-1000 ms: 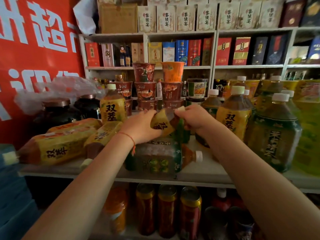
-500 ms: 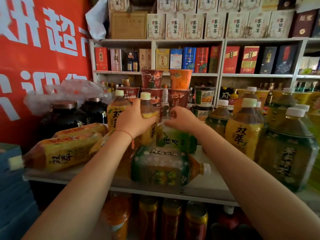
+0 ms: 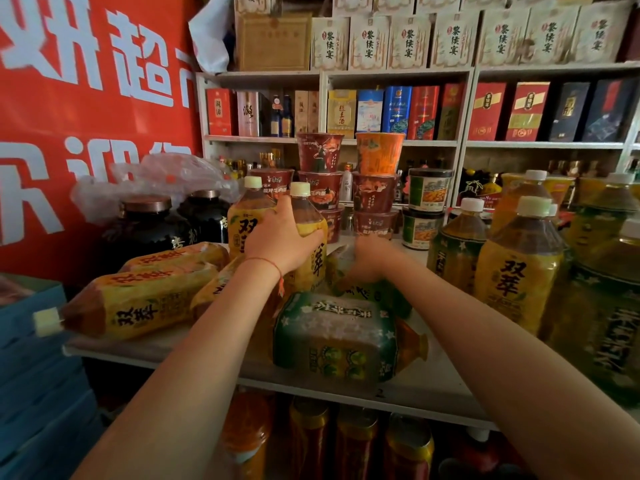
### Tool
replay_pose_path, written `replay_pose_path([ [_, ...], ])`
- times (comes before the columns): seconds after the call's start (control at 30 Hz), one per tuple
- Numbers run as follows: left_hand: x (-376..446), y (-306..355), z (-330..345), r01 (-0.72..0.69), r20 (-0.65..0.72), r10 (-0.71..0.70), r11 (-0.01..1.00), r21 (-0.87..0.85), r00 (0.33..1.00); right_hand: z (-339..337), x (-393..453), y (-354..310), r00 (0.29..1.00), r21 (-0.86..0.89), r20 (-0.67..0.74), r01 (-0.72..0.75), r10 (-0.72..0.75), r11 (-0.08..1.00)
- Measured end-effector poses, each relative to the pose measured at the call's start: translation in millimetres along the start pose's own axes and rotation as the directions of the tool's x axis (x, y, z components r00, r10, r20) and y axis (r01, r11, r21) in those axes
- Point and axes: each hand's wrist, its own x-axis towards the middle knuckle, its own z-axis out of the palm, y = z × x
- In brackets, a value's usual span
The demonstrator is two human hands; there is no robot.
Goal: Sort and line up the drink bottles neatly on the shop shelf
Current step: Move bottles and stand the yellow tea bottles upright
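Your left hand (image 3: pixel 280 237) is wrapped round an upright yellow-labelled plastic tea bottle with a pale cap (image 3: pixel 306 237), standing it just beside its twin, a second upright yellow-labelled bottle (image 3: pixel 247 220), toward the back of the white shop shelf (image 3: pixel 415 389). Take that twin as your landmark. Your right hand (image 3: pixel 372 258) lies to the right of it and nearer you, fingers curled down over a fallen green-labelled bottle (image 3: pixel 374 292); the grip itself is partly hidden, so I judge it held rather than merely touched. In front of that, at the shelf's edge, a green-labelled flower-print bottle (image 3: pixel 334 336) lies on its side. Left of the landmark and lower, several yellow-labelled bottles lie flat, the nearest long yellow bottle (image 3: pixel 128 306) with its cap poking past the shelf edge. Far right of the landmark, a group of large upright tea bottles (image 3: pixel 519 271) is already standing. Step in hand, as I read it: seating the held yellow bottle in line. Do it well by setting its base flat, label forward to match the twin, shoulders touching or nearly so, and feeling it steady before letting go. Keep your forearm high over the flower-print bottle; a nudge could roll it off. Green bottles likely belong with the right-hand group.
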Motion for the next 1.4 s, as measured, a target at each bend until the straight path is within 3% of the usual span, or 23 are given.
replay_pose_path([
  [0.1, 3, -3, 0, 0.017, 0.032, -0.016, 0.999, -0.031, 0.999, 3, -6, 6, 0.981, 0.233, -0.178, -0.029, 0.072, 0.972],
  [0.2, 1, -1, 0, 0.027, 0.055, -0.023, 0.996, -0.087, 0.998, -1, -15, 8, 0.875, 0.604, -0.388, 0.004, 0.290, 0.797],
  [0.3, -1, 4, -3, 0.053, 0.092, -0.042, 0.992, -0.117, 0.995, -2, -23, 6, 0.824, 0.742, -0.413, 0.058, 0.388, 0.668],
  [0.5, -2, 12, 6, -0.008, 0.161, 0.042, 0.978, -0.209, 0.986, 7, -46, 16, 0.844, 0.744, -0.340, -0.028, 0.415, 0.668],
  [0.67, -1, 33, 13, -0.059, 0.221, 0.108, 0.974, -0.217, 0.969, -3, -66, 15, 0.804, 0.542, -0.503, 0.008, 0.317, 0.840],
  [0.8, 1, 39, 19, -0.033, 0.228, 0.102, 0.957, -0.288, 0.968, -16, -89, 11, 0.711, 0.405, -0.678, 0.150, 0.186, 0.902],
  [0.83, 0, 38, 18, -0.027, 0.235, 0.103, 0.951, -0.307, 0.967, -19, -95, 12, 0.739, 0.388, -0.658, 0.166, 0.146, 0.907],
  [0.87, -1, 38, 16, -0.012, 0.249, 0.103, 0.940, -0.340, 0.963, -22, -101, 12, 0.813, 0.406, -0.575, 0.182, 0.095, 0.895],
  [0.93, -10, 36, 11, 0.021, 0.271, 0.111, 0.897, -0.441, 0.956, -27, -111, 9, 0.968, 0.456, -0.233, 0.193, -0.093, 0.869],
  [1.0, -24, 33, 5, -0.006, 0.260, 0.146, 0.881, -0.473, 0.955, -28, -121, 6, 0.955, 0.392, 0.148, 0.183, -0.258, 0.902],
  [1.07, -40, 31, 0, -0.100, 0.191, 0.193, 0.907, -0.409, 0.962, -24, -129, 7, 0.885, 0.321, 0.366, 0.171, -0.289, 0.931],
  [1.17, -71, 28, -16, -0.256, 0.102, 0.294, 0.925, -0.279, 0.950, -13, -132, 13, 0.885, 0.368, 0.359, 0.158, -0.296, 0.917],
  [1.23, -89, 24, -27, -0.316, 0.225, 0.370, 0.917, -0.242, 0.901, -8, -132, 16, 0.909, 0.429, 0.291, 0.155, -0.299, 0.890],
  [1.33, -102, 20, -34, -0.330, 0.504, 0.380, 0.925, -0.189, 0.776, -15, -133, 21, 0.930, 0.429, 0.234, 0.162, -0.283, 0.889],
  [1.4, -100, 18, -30, -0.357, 0.538, 0.381, 0.921, -0.153, 0.752, -29, -135, 24, 0.941, 0.417, 0.213, 0.156, -0.263, 0.895],
])
